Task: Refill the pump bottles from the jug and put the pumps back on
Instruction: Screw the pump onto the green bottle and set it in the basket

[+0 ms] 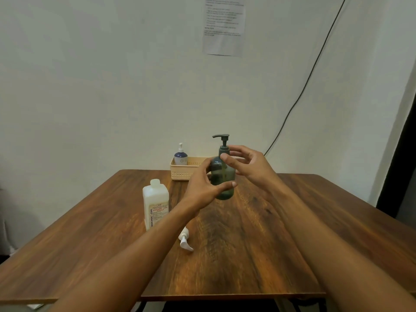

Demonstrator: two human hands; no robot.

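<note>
Green pump bottle [222, 176] frame centre, above table [258, 233]. Left hand [202, 188] wrapped round body, right hand [245, 164] pinching collar. I'd watch cross-threading, tipping. White jug [155, 206] uncapped left-centre, elbow knock spills it.

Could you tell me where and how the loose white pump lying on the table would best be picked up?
Grip the white pump by its narrow neck, between nozzle head and collar, coming straight down from above. It lies flat on the table, just right of the left forearm, so only its top is exposed.
</note>
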